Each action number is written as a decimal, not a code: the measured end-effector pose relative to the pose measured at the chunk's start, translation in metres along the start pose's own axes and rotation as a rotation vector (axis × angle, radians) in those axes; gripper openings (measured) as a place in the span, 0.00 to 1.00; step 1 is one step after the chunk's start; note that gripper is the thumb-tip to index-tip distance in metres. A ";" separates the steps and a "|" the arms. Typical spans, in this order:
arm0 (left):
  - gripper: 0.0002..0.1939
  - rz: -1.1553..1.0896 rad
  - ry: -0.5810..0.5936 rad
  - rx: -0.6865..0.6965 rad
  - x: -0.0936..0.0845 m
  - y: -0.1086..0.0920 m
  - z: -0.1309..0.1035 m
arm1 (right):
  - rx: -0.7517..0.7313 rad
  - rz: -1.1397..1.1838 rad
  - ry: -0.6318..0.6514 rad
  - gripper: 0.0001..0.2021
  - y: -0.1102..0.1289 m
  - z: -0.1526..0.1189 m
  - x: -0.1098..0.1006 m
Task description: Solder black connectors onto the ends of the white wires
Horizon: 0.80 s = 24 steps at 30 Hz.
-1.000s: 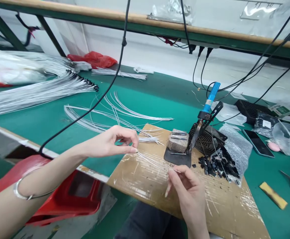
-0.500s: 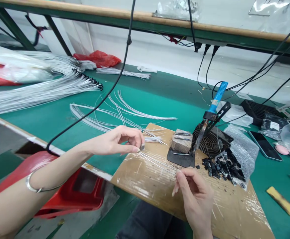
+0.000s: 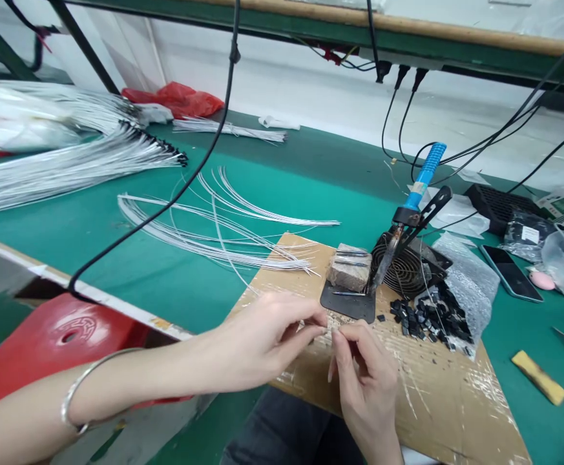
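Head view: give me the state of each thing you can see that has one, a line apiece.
Left hand: fingertips pinched; anything held is too fine to tell.
Right hand: thumb and forefinger pinched, likewise.
Soldering iron: propped at a tilt, handle up; heat not shown.
Loose white wires: spread, strands crossing.
Black pieces: scattered in a heap.
Phone: lying flat, screen dark.
Yellow strip: dark-stained.

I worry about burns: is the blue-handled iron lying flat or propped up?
The iron is propped up at a slant: blue handle high, metal end down.
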<state>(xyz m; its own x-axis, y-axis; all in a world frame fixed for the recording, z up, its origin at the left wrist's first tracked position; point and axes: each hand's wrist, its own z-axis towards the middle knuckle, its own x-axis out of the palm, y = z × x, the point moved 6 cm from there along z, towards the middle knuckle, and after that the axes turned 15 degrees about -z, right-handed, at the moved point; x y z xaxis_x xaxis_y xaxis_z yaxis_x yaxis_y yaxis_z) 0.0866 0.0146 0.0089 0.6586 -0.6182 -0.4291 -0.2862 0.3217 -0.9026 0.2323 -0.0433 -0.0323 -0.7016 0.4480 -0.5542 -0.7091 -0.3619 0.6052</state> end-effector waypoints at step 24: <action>0.13 -0.370 0.002 -0.181 0.009 0.031 0.030 | 0.638 0.755 -0.008 0.09 -0.032 -0.021 0.024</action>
<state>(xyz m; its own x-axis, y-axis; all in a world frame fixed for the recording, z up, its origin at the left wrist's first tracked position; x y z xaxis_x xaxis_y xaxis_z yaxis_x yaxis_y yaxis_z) 0.1049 0.0402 -0.0220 0.7385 -0.6701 -0.0744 -0.1481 -0.0537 -0.9875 0.2372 -0.0380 -0.0769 -0.9520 0.2870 0.1070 0.0974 -0.0476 0.9941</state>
